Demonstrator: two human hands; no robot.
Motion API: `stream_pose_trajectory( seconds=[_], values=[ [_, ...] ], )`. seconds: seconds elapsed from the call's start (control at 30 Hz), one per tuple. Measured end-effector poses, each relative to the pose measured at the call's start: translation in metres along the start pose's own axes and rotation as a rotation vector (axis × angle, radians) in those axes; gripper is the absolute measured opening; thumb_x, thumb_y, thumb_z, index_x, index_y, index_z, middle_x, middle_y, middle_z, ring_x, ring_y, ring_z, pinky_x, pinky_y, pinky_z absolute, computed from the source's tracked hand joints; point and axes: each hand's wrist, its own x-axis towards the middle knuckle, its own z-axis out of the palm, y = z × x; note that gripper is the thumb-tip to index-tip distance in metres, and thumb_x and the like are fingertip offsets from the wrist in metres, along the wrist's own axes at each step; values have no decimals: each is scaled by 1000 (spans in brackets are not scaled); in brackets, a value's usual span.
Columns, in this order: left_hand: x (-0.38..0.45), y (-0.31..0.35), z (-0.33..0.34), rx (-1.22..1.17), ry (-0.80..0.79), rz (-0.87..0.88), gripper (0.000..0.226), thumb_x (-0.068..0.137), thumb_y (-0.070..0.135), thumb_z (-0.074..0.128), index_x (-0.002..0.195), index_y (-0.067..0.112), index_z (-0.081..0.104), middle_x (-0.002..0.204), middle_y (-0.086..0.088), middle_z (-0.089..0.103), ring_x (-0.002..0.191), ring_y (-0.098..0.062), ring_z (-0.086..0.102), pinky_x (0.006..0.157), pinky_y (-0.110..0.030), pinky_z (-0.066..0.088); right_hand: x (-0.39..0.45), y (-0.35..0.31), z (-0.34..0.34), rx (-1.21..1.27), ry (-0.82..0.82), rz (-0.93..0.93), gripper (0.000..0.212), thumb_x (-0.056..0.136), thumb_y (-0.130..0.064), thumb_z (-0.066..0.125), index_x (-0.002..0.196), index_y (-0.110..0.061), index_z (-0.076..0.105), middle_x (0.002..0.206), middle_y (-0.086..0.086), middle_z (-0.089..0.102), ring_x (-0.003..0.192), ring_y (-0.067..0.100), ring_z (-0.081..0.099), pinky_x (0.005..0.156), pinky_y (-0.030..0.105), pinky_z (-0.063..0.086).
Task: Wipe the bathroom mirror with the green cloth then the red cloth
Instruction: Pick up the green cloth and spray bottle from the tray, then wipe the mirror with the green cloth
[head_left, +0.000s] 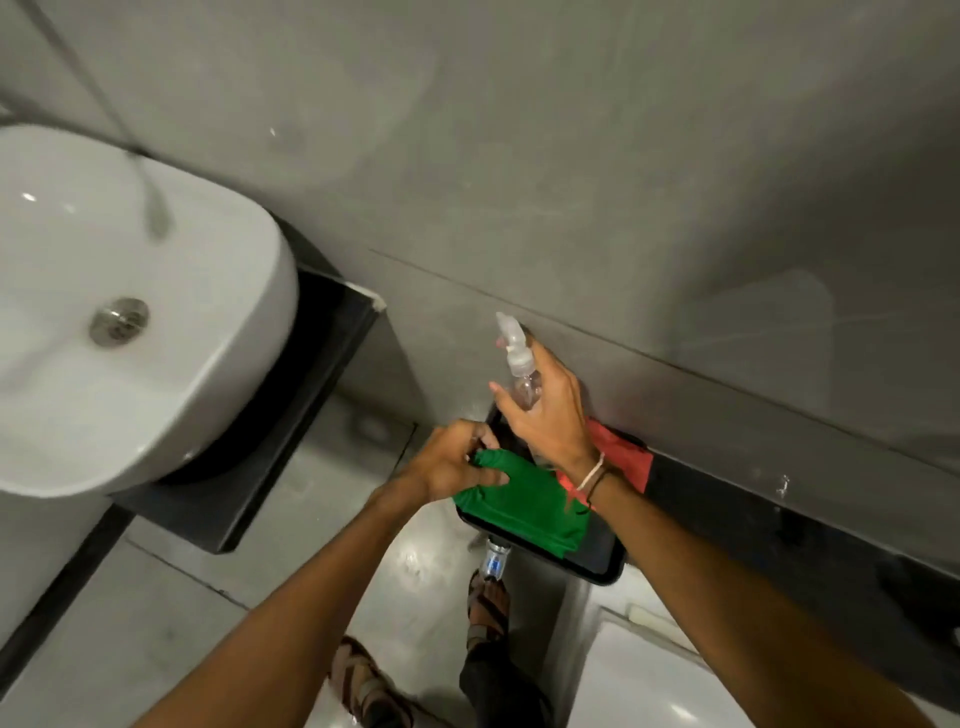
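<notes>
- I judge the task to be at its very start: both cloths lie on the black tray (602, 564) in the lower middle of the frame, and no mirror shows in the picture, so I can see no wiping under way.
- My left hand (449, 462), at centre frame, has its fingers pinched together on the upper-left corner of the green cloth (524, 506), which is spread across the tray.
- My right hand (548, 415), just above and right of that, is wrapped around a clear spray bottle (517, 358), nozzle up, held over the tray.
- The red cloth (621, 449) sits untouched at the tray's right edge, against the grey wall (519, 156), partly under my right wrist.
- The white basin (218, 364) fills the left of the frame, well apart from the tray.
- Left to do, as I read it: lift the green cloth, wipe the mirror, then repeat with the red one.
</notes>
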Motion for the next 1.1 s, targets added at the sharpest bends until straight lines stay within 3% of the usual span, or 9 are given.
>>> stream_pose_trajectory(
  seconds=[0.13, 0.2, 0.3, 0.37, 0.53, 0.67, 0.87, 0.97, 1.1],
  values=[
    [-37, 51, -96, -41, 5, 116, 34, 76, 0, 84, 106, -7, 72, 107, -30, 75, 96, -40, 71, 95, -47, 56, 26, -73, -22, 162, 42, -44, 31, 79, -14, 86, 107, -13, 72, 100, 1, 81, 57, -6, 55, 64, 20, 51],
    [-64, 79, -156, -62, 80, 162, 32, 78, -6, 80, 108, -10, 71, 107, -32, 74, 91, -32, 67, 86, -39, 58, 38, -118, -35, 252, 93, -77, 20, 77, -11, 89, 88, -9, 73, 91, 10, 81, 53, 3, 57, 59, 19, 50],
    [-116, 125, -242, -86, 209, 238, 26, 83, 0, 77, 108, -6, 73, 101, -26, 74, 90, -31, 66, 72, -30, 58, 51, -179, -48, 407, 98, -141, 32, 73, -11, 93, 68, 3, 65, 86, 16, 81, 85, 25, 77, 66, 30, 56],
    [-153, 158, -291, -66, 307, 310, 24, 84, 7, 78, 107, 0, 75, 104, -30, 75, 92, -36, 69, 83, -45, 58, 57, -218, -54, 464, 62, -227, 40, 71, -18, 95, 62, 2, 61, 78, 12, 80, 101, 28, 76, 75, 26, 59],
    [-226, 233, -370, 22, 460, 479, 26, 87, 15, 77, 111, 7, 77, 108, -24, 77, 107, -47, 71, 97, -61, 56, 65, -311, -70, 496, 49, -399, 47, 63, -57, 92, 75, -18, 68, 69, 13, 74, 84, 33, 78, 77, 33, 61],
    [-255, 268, -391, 91, 455, 558, 25, 88, 18, 76, 112, 11, 78, 105, -19, 80, 103, -41, 74, 93, -57, 59, 69, -347, -77, 390, 54, -475, 34, 67, -38, 95, 80, -23, 68, 60, -5, 67, 53, 2, 59, 58, 14, 51],
    [-278, 281, -400, 106, 462, 633, 26, 87, 18, 76, 112, 12, 78, 106, -19, 79, 102, -39, 75, 93, -58, 59, 66, -364, -85, 213, 86, -544, 39, 68, -32, 97, 92, -39, 67, 60, -12, 67, 58, -3, 64, 61, 5, 49],
    [-281, 277, -400, 103, 467, 645, 28, 87, 18, 76, 114, 12, 77, 106, -17, 80, 101, -38, 76, 91, -52, 62, 56, -353, -80, 76, 109, -528, 33, 70, -35, 95, 75, -32, 62, 58, -8, 62, 61, 2, 63, 57, 6, 46],
    [-276, 264, -397, 91, 420, 631, 31, 87, 20, 77, 117, 10, 75, 107, -14, 80, 100, -33, 77, 91, -48, 62, 32, -324, -76, 32, 86, -415, 35, 70, -40, 94, 90, -24, 71, 60, -6, 66, 62, 7, 65, 59, 6, 46]
  ],
)
